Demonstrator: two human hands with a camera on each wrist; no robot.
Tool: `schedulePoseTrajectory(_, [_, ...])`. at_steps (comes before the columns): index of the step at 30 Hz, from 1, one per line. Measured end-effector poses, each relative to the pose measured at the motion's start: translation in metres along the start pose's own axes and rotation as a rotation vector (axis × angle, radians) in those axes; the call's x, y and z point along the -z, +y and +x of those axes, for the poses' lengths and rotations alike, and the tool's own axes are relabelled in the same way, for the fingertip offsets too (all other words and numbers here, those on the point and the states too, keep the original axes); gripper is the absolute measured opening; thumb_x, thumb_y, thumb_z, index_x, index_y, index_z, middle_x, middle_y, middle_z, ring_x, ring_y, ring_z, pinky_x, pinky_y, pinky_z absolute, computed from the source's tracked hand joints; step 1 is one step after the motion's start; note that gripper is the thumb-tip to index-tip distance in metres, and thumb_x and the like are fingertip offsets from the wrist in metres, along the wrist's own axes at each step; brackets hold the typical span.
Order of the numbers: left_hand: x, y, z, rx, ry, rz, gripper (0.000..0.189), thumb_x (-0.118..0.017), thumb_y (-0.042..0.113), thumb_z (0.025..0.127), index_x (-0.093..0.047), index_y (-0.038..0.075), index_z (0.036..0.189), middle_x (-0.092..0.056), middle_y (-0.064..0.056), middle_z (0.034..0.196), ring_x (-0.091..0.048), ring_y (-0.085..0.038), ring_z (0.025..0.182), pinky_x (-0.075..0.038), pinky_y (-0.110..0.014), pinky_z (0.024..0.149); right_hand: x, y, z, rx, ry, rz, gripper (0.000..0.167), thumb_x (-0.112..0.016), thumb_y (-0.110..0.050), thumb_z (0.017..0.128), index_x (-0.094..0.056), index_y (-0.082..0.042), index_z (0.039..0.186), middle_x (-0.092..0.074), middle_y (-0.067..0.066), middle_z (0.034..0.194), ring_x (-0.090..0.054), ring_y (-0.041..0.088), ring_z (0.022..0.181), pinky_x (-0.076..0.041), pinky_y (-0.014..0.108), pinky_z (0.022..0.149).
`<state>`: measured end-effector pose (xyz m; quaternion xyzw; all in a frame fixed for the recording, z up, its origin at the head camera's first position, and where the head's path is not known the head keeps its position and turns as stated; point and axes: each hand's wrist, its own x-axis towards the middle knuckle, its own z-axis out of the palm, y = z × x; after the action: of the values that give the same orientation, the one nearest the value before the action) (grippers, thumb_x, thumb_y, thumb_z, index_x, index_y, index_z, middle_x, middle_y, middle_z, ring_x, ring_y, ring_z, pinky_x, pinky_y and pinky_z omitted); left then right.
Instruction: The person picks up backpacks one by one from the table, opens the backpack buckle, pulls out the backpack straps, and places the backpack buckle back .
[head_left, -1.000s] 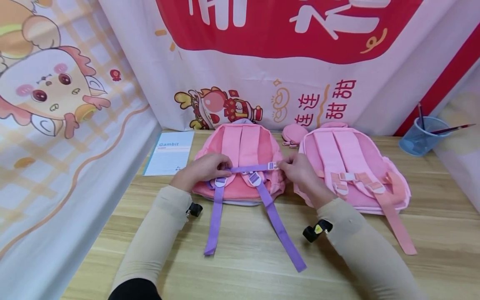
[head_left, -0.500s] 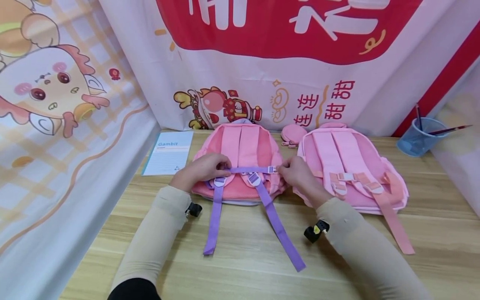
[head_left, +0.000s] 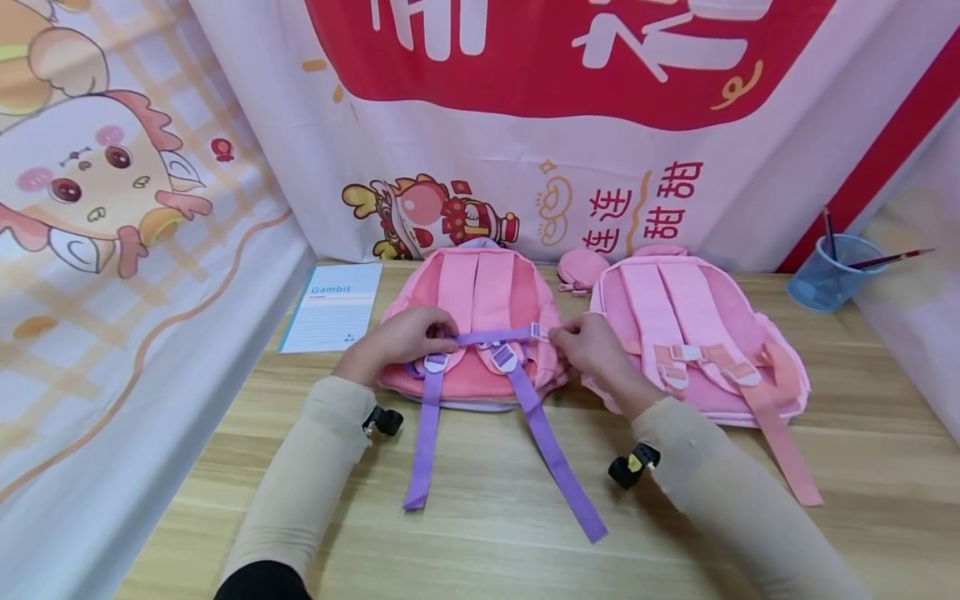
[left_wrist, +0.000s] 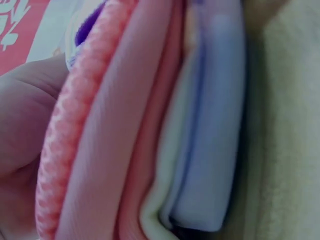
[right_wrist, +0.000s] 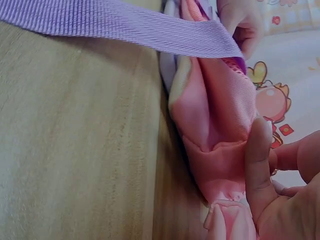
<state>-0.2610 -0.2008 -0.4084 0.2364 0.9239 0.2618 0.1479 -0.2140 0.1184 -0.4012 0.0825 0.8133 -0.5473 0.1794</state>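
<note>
A pink backpack (head_left: 453, 287) lies on the table with its shoulder straps up. Across it runs a short purple chest strap (head_left: 495, 336) with a white buckle (head_left: 538, 332) at its right end. My left hand (head_left: 412, 337) pinches the strap's left end. On the other side, my right hand (head_left: 596, 346) pinches just beside the buckle, between thumb and fingers. Two long purple webbing tails (head_left: 551, 450) hang toward me. The left wrist view shows the bag's layered side (left_wrist: 115, 120) up close, with part of the left hand (left_wrist: 25, 120) behind it.
To the right lies a second pink backpack (head_left: 615, 287) with peach straps. A round pink pouch (head_left: 583, 268) sits between the bags at the back. At left is a Gambit notebook (head_left: 330, 312); a blue mesh pen cup (head_left: 828, 275) holds pencils at far right. A printed curtain (head_left: 525, 142) stands behind.
The buckle end of the chest strap dips slightly, then rises again with my right hand. Both hands keep their grip, and the head view shifts a little.
</note>
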Motion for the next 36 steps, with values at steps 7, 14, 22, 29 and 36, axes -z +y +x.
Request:
schedulePoseTrajectory(7, [0.002,0.006,0.002,-0.017,0.031,-0.117,0.021,-0.077,0.033,0.103,-0.076,0.02,0.119,-0.072,0.0,0.105,-0.064,-0.02,0.096,-0.054,-0.037,0.09,0.022,0.0,-0.015,0.161,0.016,-0.08,0.036,-0.056,-0.022,0.112,-0.069,0.006,0.13,-0.07,0.014,0.088,-0.07,0.017,0.071,-0.065,0.033,0.069])
schedulePoseTrajectory(14, [0.0,0.037,0.009,-0.101,0.072,-0.134,0.021,-0.075,0.035,0.103,-0.077,0.021,0.119,-0.071,0.002,0.102,-0.061,-0.02,0.095,-0.052,-0.036,0.087,0.065,0.005,-0.042,0.248,-0.016,-0.177,0.036,-0.059,-0.029,0.113,-0.069,0.001,0.131,-0.069,0.013,0.095,-0.067,0.021,0.079,-0.062,0.029,0.071])
schedulePoseTrajectory(22, [-0.011,0.091,0.036,-0.299,0.027,-0.157,0.016,-0.071,0.026,0.106,-0.078,0.016,0.115,-0.072,0.003,0.095,-0.06,-0.015,0.086,-0.051,-0.03,0.081,0.127,0.03,-0.062,0.277,0.041,-0.327,0.042,-0.057,-0.038,0.113,-0.067,-0.005,0.138,-0.07,0.016,0.106,-0.065,0.024,0.09,-0.06,0.029,0.072])
schedulePoseTrajectory(29, [-0.03,0.143,0.065,-0.381,-0.019,-0.087,0.022,-0.067,0.027,0.108,-0.076,0.013,0.124,-0.074,0.0,0.109,-0.062,-0.013,0.09,-0.052,-0.027,0.081,0.176,0.06,-0.067,0.221,0.163,-0.446,0.05,-0.056,-0.047,0.112,-0.063,-0.008,0.143,-0.067,0.017,0.123,-0.06,0.032,0.105,-0.057,0.025,0.073])
schedulePoseTrajectory(36, [-0.057,0.184,0.094,-0.398,-0.08,-0.037,0.024,-0.067,0.028,0.108,-0.074,0.012,0.125,-0.074,-0.002,0.112,-0.064,-0.012,0.099,-0.051,-0.022,0.091,0.203,0.083,-0.055,0.307,0.107,-0.612,0.046,-0.071,-0.038,0.106,-0.066,-0.005,0.138,-0.061,0.025,0.14,-0.049,0.046,0.128,-0.055,0.055,0.098])
